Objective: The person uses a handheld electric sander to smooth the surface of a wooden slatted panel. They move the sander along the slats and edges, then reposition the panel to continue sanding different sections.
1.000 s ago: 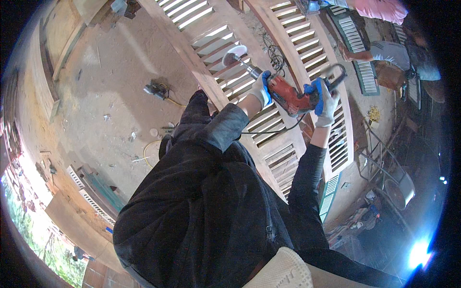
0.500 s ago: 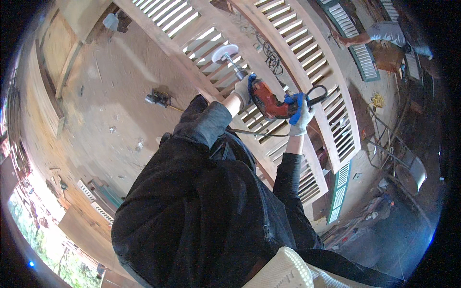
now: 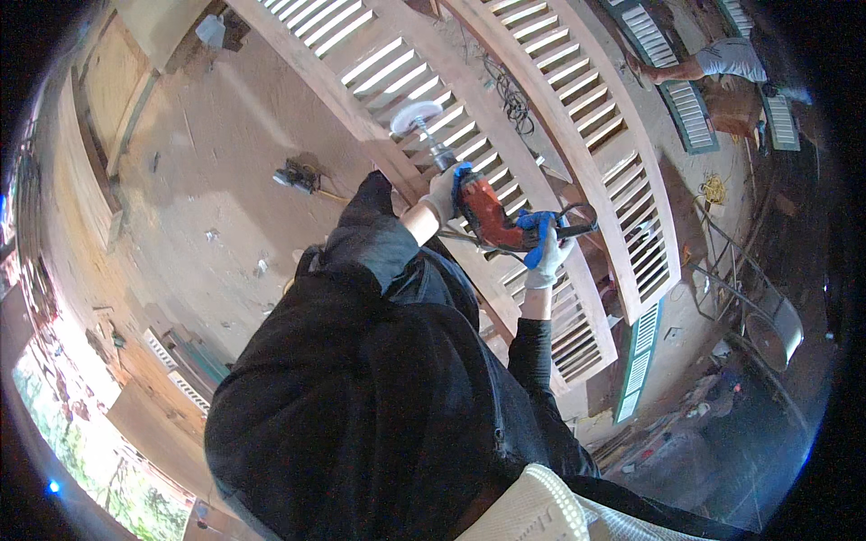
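A red power drill (image 3: pixel 487 213) is in both my gloved hands over a louvered wooden shutter (image 3: pixel 469 97). My left hand (image 3: pixel 438 198) is wrapped round its front, just behind the chuck. At the back, my right hand (image 3: pixel 548 252) grips the handle, from which a black cord loops out. A pale round sanding disc (image 3: pixel 416 118) is fitted on the drill's shaft and sits over the slats and side rail. Whether the disc touches the wood, I cannot tell. Both gloves are light with blue parts.
A second pale shutter (image 3: pixel 552 126) lies to the right, with coiled black cable (image 3: pixel 516 101) between the two. A corded tool (image 3: pixel 298 178) rests on the floor at left. Green-framed shutters (image 3: pixel 683 113) and another person's arm (image 3: pixel 681 70) appear at far right, near a metal-framed cart (image 3: pixel 774 334).
The drill and both hands have shifted left and toward me. The disc has moved slightly left and nearer, along the shutter's side rail.
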A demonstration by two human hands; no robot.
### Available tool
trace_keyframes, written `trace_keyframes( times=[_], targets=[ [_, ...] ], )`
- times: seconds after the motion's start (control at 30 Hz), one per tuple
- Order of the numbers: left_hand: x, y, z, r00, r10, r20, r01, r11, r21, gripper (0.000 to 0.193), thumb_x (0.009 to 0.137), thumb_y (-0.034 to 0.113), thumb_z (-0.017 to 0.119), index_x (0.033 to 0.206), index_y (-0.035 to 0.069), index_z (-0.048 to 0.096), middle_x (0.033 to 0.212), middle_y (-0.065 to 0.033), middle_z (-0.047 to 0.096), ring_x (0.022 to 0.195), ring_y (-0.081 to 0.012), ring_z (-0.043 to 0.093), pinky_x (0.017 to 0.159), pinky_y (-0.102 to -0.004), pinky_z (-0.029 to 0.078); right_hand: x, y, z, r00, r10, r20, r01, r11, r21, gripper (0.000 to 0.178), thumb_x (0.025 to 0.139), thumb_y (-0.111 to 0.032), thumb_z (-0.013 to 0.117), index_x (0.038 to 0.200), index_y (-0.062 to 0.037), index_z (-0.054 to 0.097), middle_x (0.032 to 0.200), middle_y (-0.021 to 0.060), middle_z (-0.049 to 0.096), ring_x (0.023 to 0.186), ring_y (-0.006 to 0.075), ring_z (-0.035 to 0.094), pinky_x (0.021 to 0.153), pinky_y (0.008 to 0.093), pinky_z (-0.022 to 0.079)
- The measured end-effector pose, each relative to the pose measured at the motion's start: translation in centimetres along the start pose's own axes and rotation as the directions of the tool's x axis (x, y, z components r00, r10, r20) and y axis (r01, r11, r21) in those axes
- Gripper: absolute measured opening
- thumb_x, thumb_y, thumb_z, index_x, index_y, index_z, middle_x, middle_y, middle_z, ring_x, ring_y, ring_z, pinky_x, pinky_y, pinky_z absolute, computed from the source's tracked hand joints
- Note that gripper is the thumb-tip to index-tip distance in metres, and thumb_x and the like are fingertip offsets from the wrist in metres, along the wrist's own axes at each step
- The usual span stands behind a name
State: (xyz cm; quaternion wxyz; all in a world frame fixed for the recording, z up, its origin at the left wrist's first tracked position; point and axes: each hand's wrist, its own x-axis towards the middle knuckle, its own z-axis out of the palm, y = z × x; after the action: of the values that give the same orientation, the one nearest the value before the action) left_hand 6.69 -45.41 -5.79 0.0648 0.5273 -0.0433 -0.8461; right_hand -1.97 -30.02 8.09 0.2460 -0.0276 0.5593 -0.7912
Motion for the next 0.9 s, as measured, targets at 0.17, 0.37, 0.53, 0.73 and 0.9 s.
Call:
trace_keyframes(
  times=[0.17, 0.37, 0.53, 0.73, 0.9],
  targets=[
    [-1.6, 0.7, 0.0, 0.996, 0.092, -0.007, -0.091, 0.988, 0.127, 0.013, 0.082, 0.025, 0.057, 0.082, 0.013, 0.059, 0.073, -0.0029, 0.058, 0.066, -0.0148, 0.057, 0.063, -0.0295, 0.048, -0.7, 0.5, 0.5, 0.995, 0.02, -0.102, -0.033, 0.991, -0.132, 0.01, 0.082, -0.007, 0.056, 0.083, 0.0035, 0.056, 0.07, 0.0131, 0.061, 0.059, 0.0235, 0.06, 0.064, 0.0403, 0.052],
    [-3.5, 0.9, -2.2, 0.975, 0.124, 0.185, -0.133, 0.99, 0.038, 0.015, 0.08, 0.025, 0.06, 0.085, 0.011, 0.061, 0.074, -0.0042, 0.06, 0.067, -0.0162, 0.059, 0.064, -0.0301, 0.049, -3.2, 1.9, 0.6, 0.985, -0.025, -0.171, -0.026, 0.956, -0.292, 0.008, 0.077, -0.003, 0.062, 0.083, -0.0025, 0.058, 0.078, 0.0029, 0.059, 0.064, 0.0109, 0.057, 0.059, 0.0249, 0.046],
    [-1.1, 2.3, -4.3, 0.98, 0.144, 0.136, -0.175, 0.949, 0.263, 0.015, 0.081, 0.024, 0.058, 0.079, 0.009, 0.06, 0.073, -0.0043, 0.061, 0.066, -0.0172, 0.059, 0.063, -0.0315, 0.05, -4.9, 0.6, 4.3, 0.993, 0.011, -0.114, -0.021, 0.996, -0.088, 0.006, 0.081, -0.001, 0.056, 0.087, -0.0006, 0.055, 0.076, 0.0055, 0.06, 0.066, 0.0154, 0.059, 0.063, 0.0273, 0.049],
    [-2.6, 2.1, -5.1, 0.977, 0.018, 0.212, -0.048, 0.989, 0.137, 0.024, 0.082, 0.032, 0.056, 0.083, 0.008, 0.06, 0.076, -0.0063, 0.063, 0.069, -0.0214, 0.061, 0.069, -0.0345, 0.05, -6.0, 1.3, 3.2, 0.994, 0.053, -0.092, -0.067, 0.987, -0.148, 0.011, 0.078, -0.004, 0.062, 0.088, -0.0043, 0.058, 0.08, -0.0028, 0.054, 0.069, 0.0051, 0.048, 0.064, 0.0204, 0.041],
    [0.8, -0.2, -0.8, 0.961, 0.055, 0.271, -0.046, 0.998, -0.04, 0.029, 0.084, 0.038, 0.05, 0.084, 0.01, 0.061, 0.081, -0.0059, 0.064, 0.073, -0.0225, 0.061, 0.072, -0.0356, 0.05, 1.5, -2.2, 2.3, 0.999, 0.05, 0.021, -0.045, 0.984, -0.172, 0.004, 0.081, -0.001, 0.057, 0.08, 0.0027, 0.056, 0.069, 0.0074, 0.059, 0.059, 0.0158, 0.058, 0.056, 0.0298, 0.051]
  ],
)
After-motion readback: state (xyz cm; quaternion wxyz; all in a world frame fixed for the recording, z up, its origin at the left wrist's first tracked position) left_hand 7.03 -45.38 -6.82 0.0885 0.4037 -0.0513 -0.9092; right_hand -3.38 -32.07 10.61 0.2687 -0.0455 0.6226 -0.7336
